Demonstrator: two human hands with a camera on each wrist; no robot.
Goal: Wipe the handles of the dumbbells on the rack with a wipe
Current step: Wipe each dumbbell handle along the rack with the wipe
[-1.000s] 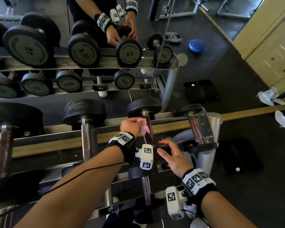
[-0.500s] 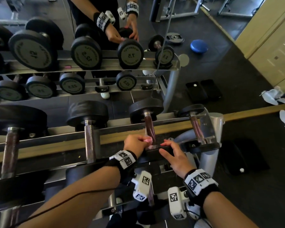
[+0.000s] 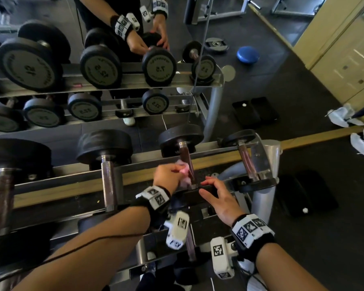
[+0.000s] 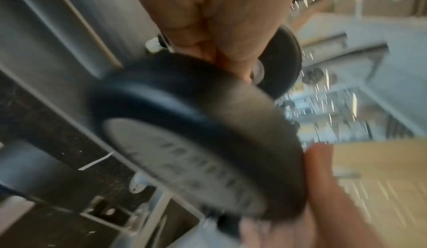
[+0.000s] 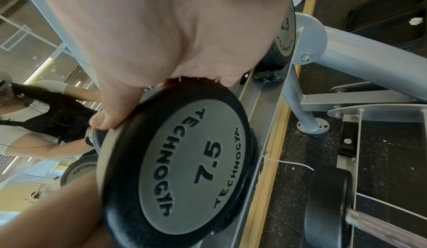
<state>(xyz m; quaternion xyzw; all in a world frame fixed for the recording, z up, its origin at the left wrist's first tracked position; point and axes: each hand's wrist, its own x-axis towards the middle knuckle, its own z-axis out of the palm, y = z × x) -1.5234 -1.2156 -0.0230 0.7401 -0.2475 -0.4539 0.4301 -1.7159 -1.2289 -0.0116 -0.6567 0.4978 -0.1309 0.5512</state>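
The 7.5 dumbbell lies across the rack's top tier, its far head toward the mirror. My left hand grips a pink wipe round the lower part of its handle. My right hand holds the near head, fingers over its top edge. In the right wrist view my palm and thumb wrap the rim of the "7.5" plate. The left wrist view is blurred: my left hand is behind the same plate, and the wipe is hidden.
A small dumbbell lies just right of it at the rack's end, a heavier one to the left. The mirror behind repeats the rack. White cloths lie at the right. Another dumbbell lies on the lower tier.
My left hand slid the wipe down the handle toward the near head, then came back up a little. My right hand has stayed on the near head.
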